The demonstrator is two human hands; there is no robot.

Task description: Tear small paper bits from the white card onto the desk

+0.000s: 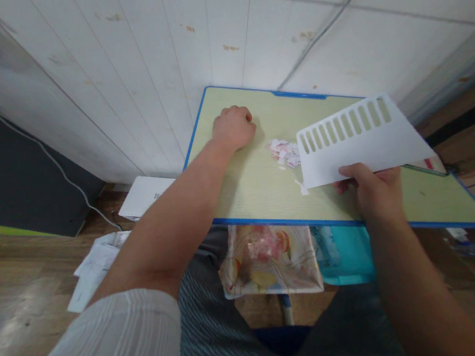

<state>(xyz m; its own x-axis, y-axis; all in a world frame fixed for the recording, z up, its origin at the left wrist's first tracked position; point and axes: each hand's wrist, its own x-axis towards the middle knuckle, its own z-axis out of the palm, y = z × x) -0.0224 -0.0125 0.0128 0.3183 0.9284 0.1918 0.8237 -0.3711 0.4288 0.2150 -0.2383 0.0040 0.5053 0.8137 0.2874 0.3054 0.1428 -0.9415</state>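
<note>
So the white slotted sheet [364, 149] sits in the right hand [373, 188], out over the table and angled toward the other arm. Thumb's on top, fingers tucked under the near edge, a pretty simple pinch. I'd keep that grip light, since a thin sheet like that probably flexes, and I'd trust the solid part over the slots, which could let small bits slip through.

The pile of paper scraps [285, 153] is between the hands, right by the sheet's end; can't tell if they touch. A few stray bits [304, 189] lie on the near side, so go slow or they'll likely scatter.

Left hand [234, 128] is loosely curled beyond the pile, can't tell if it's holding anything. Under it all is the pale table [252, 184], with a turquoise bin [349, 276] below, just left of the right forearm.
</note>
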